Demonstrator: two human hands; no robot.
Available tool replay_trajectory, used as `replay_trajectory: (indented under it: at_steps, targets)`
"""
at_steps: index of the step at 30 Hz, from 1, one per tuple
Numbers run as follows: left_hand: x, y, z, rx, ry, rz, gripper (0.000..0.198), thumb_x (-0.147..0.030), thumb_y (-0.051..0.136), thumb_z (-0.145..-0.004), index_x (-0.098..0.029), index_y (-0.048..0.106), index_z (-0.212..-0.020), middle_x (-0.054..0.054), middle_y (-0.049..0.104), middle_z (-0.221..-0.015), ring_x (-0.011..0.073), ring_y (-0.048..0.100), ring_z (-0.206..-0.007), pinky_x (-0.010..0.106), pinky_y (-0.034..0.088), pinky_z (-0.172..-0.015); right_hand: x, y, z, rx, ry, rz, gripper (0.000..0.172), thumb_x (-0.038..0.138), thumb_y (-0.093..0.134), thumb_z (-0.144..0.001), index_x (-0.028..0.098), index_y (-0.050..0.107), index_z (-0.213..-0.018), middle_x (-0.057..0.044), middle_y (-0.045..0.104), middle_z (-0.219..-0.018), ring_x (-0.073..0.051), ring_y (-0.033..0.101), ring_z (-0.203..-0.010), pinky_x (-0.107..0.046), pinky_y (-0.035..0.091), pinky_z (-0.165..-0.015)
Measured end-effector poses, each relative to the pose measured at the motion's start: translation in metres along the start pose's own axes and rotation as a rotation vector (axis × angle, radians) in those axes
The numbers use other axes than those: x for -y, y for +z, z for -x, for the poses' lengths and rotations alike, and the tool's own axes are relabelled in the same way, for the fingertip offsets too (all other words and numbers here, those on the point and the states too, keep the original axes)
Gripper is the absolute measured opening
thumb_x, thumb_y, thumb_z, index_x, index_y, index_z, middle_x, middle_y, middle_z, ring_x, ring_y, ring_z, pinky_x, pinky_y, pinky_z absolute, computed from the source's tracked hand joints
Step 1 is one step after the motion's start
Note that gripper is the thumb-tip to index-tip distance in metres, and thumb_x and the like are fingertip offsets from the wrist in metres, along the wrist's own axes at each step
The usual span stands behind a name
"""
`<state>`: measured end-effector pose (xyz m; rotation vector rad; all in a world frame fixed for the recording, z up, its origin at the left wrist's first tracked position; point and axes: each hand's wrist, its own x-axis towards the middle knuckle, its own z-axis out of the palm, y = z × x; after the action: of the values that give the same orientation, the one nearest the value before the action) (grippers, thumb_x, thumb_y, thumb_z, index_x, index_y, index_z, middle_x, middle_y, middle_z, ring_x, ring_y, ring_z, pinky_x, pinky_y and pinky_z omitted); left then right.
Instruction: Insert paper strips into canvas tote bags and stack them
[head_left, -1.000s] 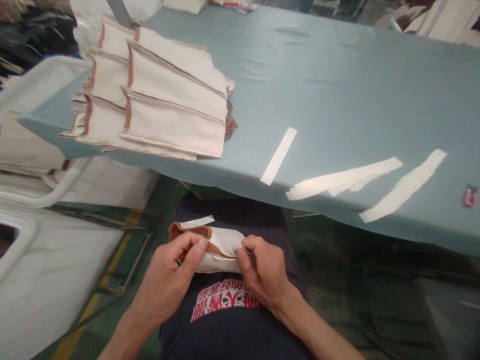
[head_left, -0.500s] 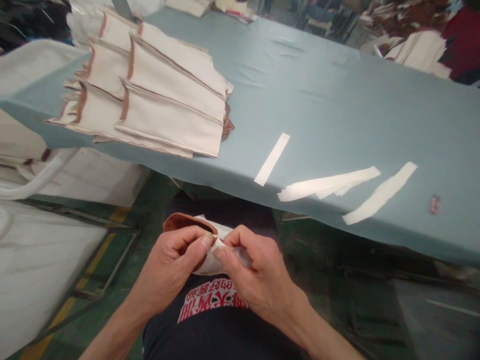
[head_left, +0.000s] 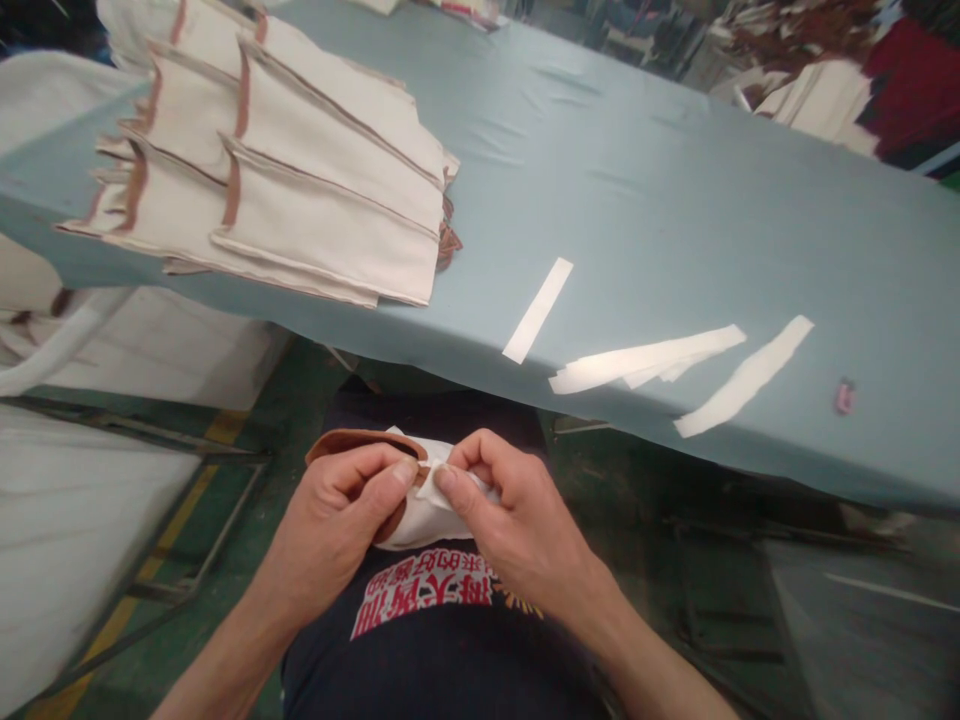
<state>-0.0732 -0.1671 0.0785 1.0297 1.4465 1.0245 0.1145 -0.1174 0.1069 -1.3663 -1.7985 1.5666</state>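
Right hand (head_left: 517, 515) has neared left hand (head_left: 341, 510) on the gaping, brown-rimmed pouch (head_left: 427, 524).

White cloth piece (head_left: 431, 522), brown-edged, bunched. Left fingers (head_left: 391, 484) and right fingers (head_left: 459, 488) pinch it. Brown-rimmed mouth gapes at left.

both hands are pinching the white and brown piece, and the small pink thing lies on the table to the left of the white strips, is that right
Not quite: the small pink thing lies to the right of the white strips on the table, as the head view shows. The left hand and right hand are indeed pinching the white and brown piece.
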Motion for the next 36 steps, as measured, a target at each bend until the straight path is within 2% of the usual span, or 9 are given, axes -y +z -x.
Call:
replay_trajectory:
  at_steps: [6, 8, 12, 16, 22, 31, 36]
  targets:
    - [0.005, -0.002, 0.002, -0.004, -0.082, 0.043, 0.038, -0.053, 0.070, -0.093, -0.019, 0.073, -0.076, -0.003, 0.056, -0.060, 0.0113, 0.044, -0.052, 0.020, 0.032, -0.047, 0.016, -0.009, 0.014, 0.166, 0.077, -0.317, 0.031, 0.048, 0.065, -0.100, 0.022, 0.058, -0.084, 0.006, 0.051, -0.067, -0.010, 0.039, -0.056, -0.023, 0.030, -0.051]
    - [0.002, -0.001, 0.001, -0.011, -0.082, 0.040, 0.038, -0.052, 0.071, -0.091, -0.018, 0.073, -0.076, -0.003, 0.057, -0.060, 0.0115, 0.045, -0.052, 0.020, 0.034, -0.046, 0.018, -0.009, 0.013, 0.140, 0.062, -0.278, 0.031, 0.047, 0.066, -0.098, 0.022, 0.058, -0.082, 0.006, 0.052, -0.067, -0.010, 0.040, -0.057, -0.024, 0.030, -0.052]
    - [-0.007, 0.004, -0.002, -0.025, -0.013, -0.002, 0.036, -0.046, 0.071, -0.089, -0.018, 0.072, -0.068, -0.004, 0.050, -0.053, 0.0095, 0.038, -0.047, 0.020, 0.029, -0.044, 0.010, -0.006, 0.002, 0.043, 0.039, -0.085, 0.027, 0.041, 0.065, -0.096, 0.021, 0.059, -0.078, 0.003, 0.058, -0.069, -0.012, 0.046, -0.062, -0.024, 0.032, -0.055]
    - [-0.008, 0.006, -0.002, -0.030, -0.006, -0.023, 0.035, -0.043, 0.068, -0.091, -0.018, 0.075, -0.069, -0.004, 0.051, -0.054, 0.0100, 0.040, -0.048, 0.021, 0.031, -0.044, 0.001, -0.002, -0.005, 0.064, 0.090, -0.115, 0.028, 0.044, 0.064, -0.098, 0.022, 0.062, -0.081, 0.003, 0.059, -0.067, -0.012, 0.049, -0.060, -0.024, 0.034, -0.055]
    - [-0.003, 0.005, -0.002, -0.037, -0.008, -0.033, 0.035, -0.044, 0.068, -0.091, -0.017, 0.075, -0.069, -0.003, 0.053, -0.056, 0.0109, 0.042, -0.050, 0.022, 0.032, -0.046, -0.004, 0.004, -0.006, 0.041, 0.081, -0.117, 0.027, 0.042, 0.066, -0.099, 0.021, 0.064, -0.082, 0.002, 0.063, -0.070, -0.012, 0.055, -0.062, -0.023, 0.038, -0.057]
    - [0.014, 0.000, 0.003, -0.005, -0.039, 0.015, 0.043, -0.053, 0.067, -0.100, -0.018, 0.072, -0.074, -0.003, 0.054, -0.060, 0.0127, 0.044, -0.055, 0.024, 0.034, -0.051, 0.002, 0.008, -0.009, 0.003, 0.096, -0.078, 0.022, 0.034, 0.066, -0.097, 0.021, 0.061, -0.079, 0.004, 0.060, -0.065, -0.012, 0.051, -0.058, -0.023, 0.033, -0.054]
    - [0.018, -0.001, 0.002, -0.013, -0.036, 0.028, 0.047, -0.054, 0.067, -0.101, -0.018, 0.068, -0.070, -0.004, 0.052, -0.061, 0.0119, 0.042, -0.055, 0.024, 0.032, -0.051, 0.005, 0.009, -0.011, -0.026, 0.091, -0.033, 0.021, 0.033, 0.064, -0.094, 0.022, 0.058, -0.077, 0.005, 0.057, -0.064, -0.012, 0.048, -0.059, -0.025, 0.032, -0.057]
